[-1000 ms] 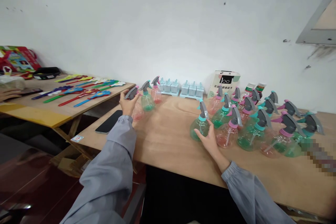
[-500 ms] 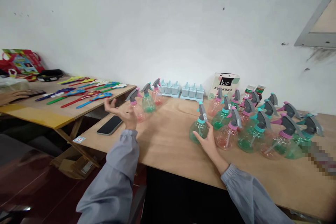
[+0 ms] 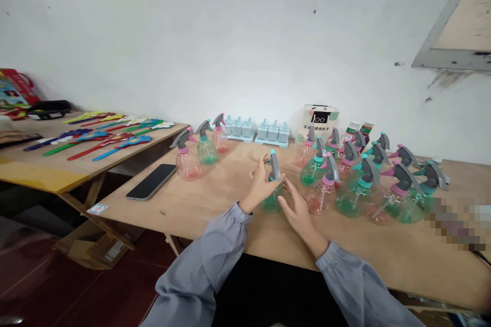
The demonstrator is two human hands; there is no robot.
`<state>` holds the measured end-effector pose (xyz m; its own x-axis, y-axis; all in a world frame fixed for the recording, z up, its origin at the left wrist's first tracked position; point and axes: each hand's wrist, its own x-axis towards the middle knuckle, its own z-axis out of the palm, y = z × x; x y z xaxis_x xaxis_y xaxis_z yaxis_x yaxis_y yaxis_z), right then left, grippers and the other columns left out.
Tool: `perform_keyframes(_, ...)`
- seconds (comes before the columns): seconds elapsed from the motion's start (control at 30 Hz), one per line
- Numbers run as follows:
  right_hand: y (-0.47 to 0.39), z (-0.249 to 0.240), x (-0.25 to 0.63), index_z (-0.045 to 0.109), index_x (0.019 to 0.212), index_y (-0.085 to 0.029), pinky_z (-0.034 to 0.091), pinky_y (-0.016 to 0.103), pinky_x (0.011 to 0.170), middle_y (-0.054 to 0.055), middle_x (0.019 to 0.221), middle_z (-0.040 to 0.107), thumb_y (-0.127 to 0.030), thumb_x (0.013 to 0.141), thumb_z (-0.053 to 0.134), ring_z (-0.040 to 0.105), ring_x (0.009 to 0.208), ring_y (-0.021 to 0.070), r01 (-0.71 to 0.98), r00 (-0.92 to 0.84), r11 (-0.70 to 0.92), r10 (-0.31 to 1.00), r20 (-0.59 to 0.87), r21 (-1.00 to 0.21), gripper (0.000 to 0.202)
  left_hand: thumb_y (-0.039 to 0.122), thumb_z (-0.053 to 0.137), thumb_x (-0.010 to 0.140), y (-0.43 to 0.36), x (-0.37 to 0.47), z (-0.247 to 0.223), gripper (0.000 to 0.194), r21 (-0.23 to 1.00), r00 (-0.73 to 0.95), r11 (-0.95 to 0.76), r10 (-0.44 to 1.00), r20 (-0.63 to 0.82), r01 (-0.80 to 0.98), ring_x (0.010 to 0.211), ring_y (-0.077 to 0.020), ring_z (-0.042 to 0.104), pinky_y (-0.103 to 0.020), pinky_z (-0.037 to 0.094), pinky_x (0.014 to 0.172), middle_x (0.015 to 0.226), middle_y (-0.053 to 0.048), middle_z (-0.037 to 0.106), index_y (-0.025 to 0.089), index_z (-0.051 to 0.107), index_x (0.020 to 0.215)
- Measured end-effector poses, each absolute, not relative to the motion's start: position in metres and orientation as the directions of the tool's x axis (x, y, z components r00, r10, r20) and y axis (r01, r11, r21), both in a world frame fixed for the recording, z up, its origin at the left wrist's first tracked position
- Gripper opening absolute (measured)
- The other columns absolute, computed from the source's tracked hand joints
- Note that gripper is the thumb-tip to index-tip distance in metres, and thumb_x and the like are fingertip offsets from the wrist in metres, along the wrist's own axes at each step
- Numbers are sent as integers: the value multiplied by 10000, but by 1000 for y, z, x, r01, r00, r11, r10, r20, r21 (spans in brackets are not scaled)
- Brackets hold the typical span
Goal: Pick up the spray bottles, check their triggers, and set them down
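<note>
A green spray bottle [image 3: 271, 202] with a grey trigger head and turquoise collar stands on the wooden table in front of me. My left hand [image 3: 261, 184] is closed around its neck, the thumb across the front and the other fingers partly hidden behind. At the bottle's right side is my right hand [image 3: 299, 212], fingers and thumb apart, tips close to the bottle; contact is hard to tell. Right of my hands stand several pink and green spray bottles, a clear pink one [image 3: 321, 196] nearest. A pink spray bottle [image 3: 188, 165] and two others stand at the left.
A phone [image 3: 151, 182] lies near the table's left edge. Pale blue ice-pop moulds [image 3: 272, 134] and a printed box [image 3: 316, 123] stand by the wall. Colourful hand-shaped clappers [image 3: 109, 141] lie on the neighbouring table [image 3: 46, 176]. A blurred-out object [image 3: 454, 222] lies at the right.
My left hand has come from the left, where it was open in the air, onto the green bottle's neck. The bottle has shifted slightly left, and my right hand has loosened from it.
</note>
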<state>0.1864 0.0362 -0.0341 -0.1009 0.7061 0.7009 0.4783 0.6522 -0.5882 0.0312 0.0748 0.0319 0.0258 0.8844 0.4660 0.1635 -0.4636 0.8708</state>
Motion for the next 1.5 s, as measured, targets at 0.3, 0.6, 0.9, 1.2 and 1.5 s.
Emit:
perform_keyframes(0.3, 36, -24, 258, 333, 1400, -206, 401, 593, 1087, 161, 1340, 428, -404, 851, 680, 469, 1286, 311, 740, 390, 426, 357, 849, -520, 679, 316, 770, 699, 80, -9, 45, 374, 933, 68, -319, 940, 334, -165, 1071, -223, 652, -378, 462, 1011, 1089, -63, 714, 196, 678, 1041)
perform_keyframes(0.6, 41, -48, 217, 349, 1404, -174, 395, 566, 1079, 169, 1310, 471, -449, 841, 648, 484, 1243, 318, 668, 267, 463, 582, 768, -583, 694, 208, 714, 631, 75, -39, 68, 284, 893, 323, -108, 908, 268, -437, 1108, -322, 694, -500, 453, 1085, 973, -109, 778, 141, 725, 907)
perform_keyframes(0.9, 72, -45, 195, 385, 1364, -179, 440, 557, 1045, 163, 1287, 520, -419, 846, 645, 530, 1196, 306, 634, 163, 555, 585, 795, -538, 628, 187, 577, 522, 75, -32, 76, 151, 886, 250, -189, 916, 315, -423, 957, -287, 720, -409, 558, 918, 798, -79, 751, 161, 649, 653)
perform_keyframes(1.2, 70, -50, 194, 402, 1346, -182, 452, 531, 1035, 153, 1263, 529, -433, 850, 657, 541, 1192, 298, 605, 208, 556, 581, 787, -570, 611, 194, 558, 525, 73, -27, 77, 157, 891, 214, -259, 911, 354, -373, 909, -275, 714, -398, 558, 873, 747, -63, 728, 173, 666, 638)
perform_keyframes(1.5, 72, -51, 193, 414, 1344, -186, 450, 525, 1039, 153, 1277, 532, -438, 848, 653, 539, 1198, 298, 613, 214, 560, 562, 799, -558, 605, 194, 559, 487, 79, -21, 71, 190, 892, 173, -217, 937, 305, -396, 862, -261, 711, -366, 550, 813, 747, -68, 732, 165, 658, 647)
